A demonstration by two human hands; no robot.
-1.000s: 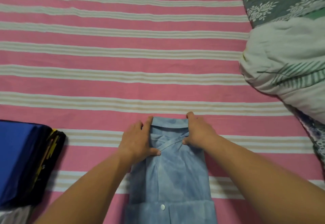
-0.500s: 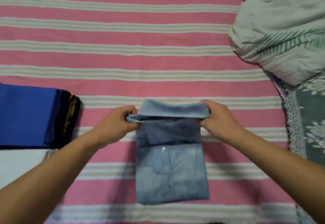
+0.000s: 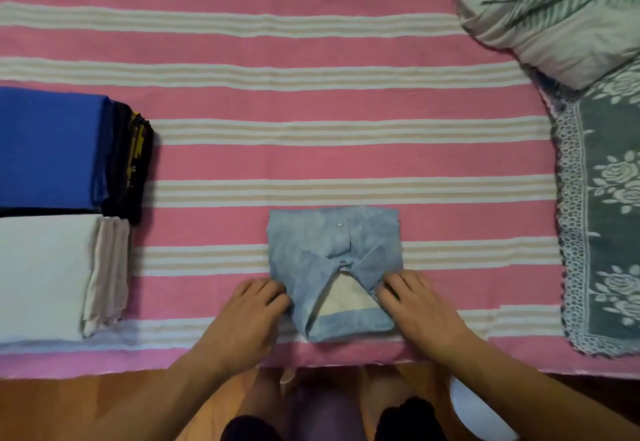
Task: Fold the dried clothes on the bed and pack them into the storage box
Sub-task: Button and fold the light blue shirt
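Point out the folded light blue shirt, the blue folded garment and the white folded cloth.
light blue shirt (image 3: 311, 243): head view, on its front panel.
blue folded garment (image 3: 48, 146): head view, top face.
white folded cloth (image 3: 41, 277): head view, top face.

Blue stack (image 3: 48, 149) and white stack (image 3: 41, 277) run off the left edge; the pillow (image 3: 554, 17) is clipped top right; fingertips (image 3: 277, 296) tuck under the shirt (image 3: 332, 257).
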